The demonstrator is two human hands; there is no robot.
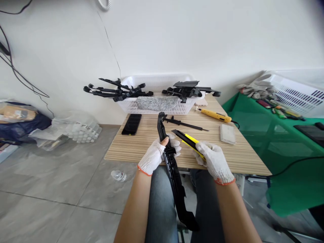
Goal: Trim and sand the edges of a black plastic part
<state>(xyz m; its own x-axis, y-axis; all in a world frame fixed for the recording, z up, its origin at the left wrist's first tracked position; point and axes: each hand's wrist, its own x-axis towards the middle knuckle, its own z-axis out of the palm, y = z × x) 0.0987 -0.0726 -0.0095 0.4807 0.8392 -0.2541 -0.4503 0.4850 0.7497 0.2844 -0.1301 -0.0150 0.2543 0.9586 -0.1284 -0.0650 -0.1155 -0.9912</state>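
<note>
My left hand (157, 151), in a white knit glove with the thumb tip bare, is closed around a long black plastic trim piece (172, 168). The piece slants from above the table's front edge down over my lap. In my gloved right hand (212, 156) is a yellow and black utility knife (190, 141), its tip pointing up and left towards the trim piece but apart from it. Behind the hands, a white basket (131, 107) carries more black plastic parts (191, 90) across its rim, in a left and a right bunch.
On the striped wooden table (149, 125) lie a black phone (132, 124), a thin black tool with a pointed tip (187, 124), a yellow corded tool (215, 115) and a pale square block (227, 134). A green-covered table (249, 118) stands at right. A plastic bottle (118, 176) lies on the floor.
</note>
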